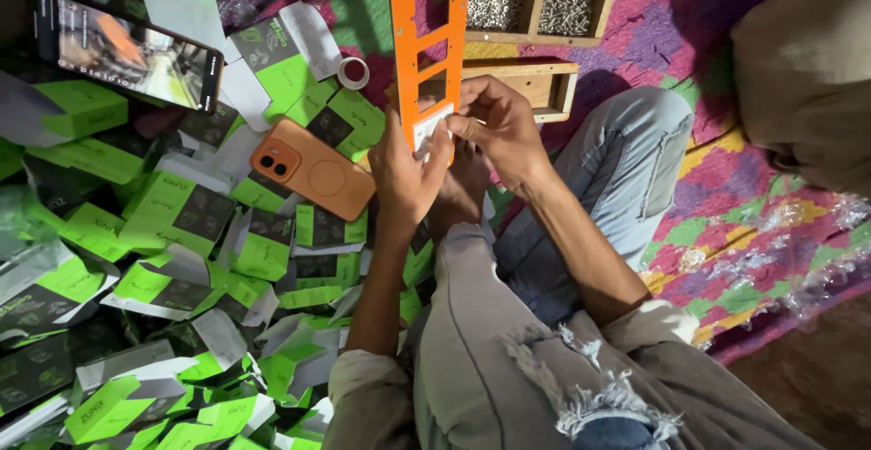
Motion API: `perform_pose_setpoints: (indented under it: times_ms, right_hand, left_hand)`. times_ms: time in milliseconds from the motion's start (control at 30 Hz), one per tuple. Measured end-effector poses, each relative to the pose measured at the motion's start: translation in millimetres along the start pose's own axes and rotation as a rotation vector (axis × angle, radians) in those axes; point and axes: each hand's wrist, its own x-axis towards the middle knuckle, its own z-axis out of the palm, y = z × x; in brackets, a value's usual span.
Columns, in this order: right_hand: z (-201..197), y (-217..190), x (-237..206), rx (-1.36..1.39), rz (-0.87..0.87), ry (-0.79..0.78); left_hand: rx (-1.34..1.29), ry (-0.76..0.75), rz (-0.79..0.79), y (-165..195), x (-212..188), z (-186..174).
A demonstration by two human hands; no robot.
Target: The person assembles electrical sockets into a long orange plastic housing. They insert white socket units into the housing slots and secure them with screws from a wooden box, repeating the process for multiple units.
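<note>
The left hand (406,171) grips the lower end of a long orange template (428,46), a flat, stiff plastic strip with three rectangular windows cut through it, held upright over the person's lap. The right hand (497,126) pinches a small white sticker (434,130) against the foot of that template, fingertips closed on its edge.

Just left of the template's foot lies one phone in an orange case (313,169), smooth and round-cornered, back up, with a twin-lens camera block. Further left of the template, a second phone (127,51) lies face up, its glossy screen lit. One small ring of clear tape (354,73) sits close to the template's left edge. Left of and below the template spreads a heap of flat green-and-black cardboard boxes (172,214), too many and too overlapped to count, many with white flaps open.

Behind the template stands one wooden tray (542,39) with two visible compartments full of small silvery screws; a second, empty wooden box (553,87) lies right of the template's foot. All rests on a woven mat (726,205) of pink, green and yellow patches on the floor.
</note>
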Motion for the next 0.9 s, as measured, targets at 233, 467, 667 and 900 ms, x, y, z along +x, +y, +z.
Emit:
perform_pose_setpoints:
  times_ms: [233, 467, 667, 900]
  right_hand:
    - [0, 1, -2, 0.030, 0.060, 0.067]
    - [-3, 5, -2, 0.003, 0.007, 0.024]
    - [2, 2, -5, -0.005, 0.004, 0.026]
    - [4, 3, -2, -0.036, -0.027, 0.051]
  left_hand:
    - [0.156, 0.036, 0.004, -14, -10, 13]
    - [0.291, 0.032, 0.025, -26, -18, 19]
    - [0.239, 0.019, 0.080, -20, -18, 14]
    - [0.145, 0.037, 0.058, -8, -15, 12]
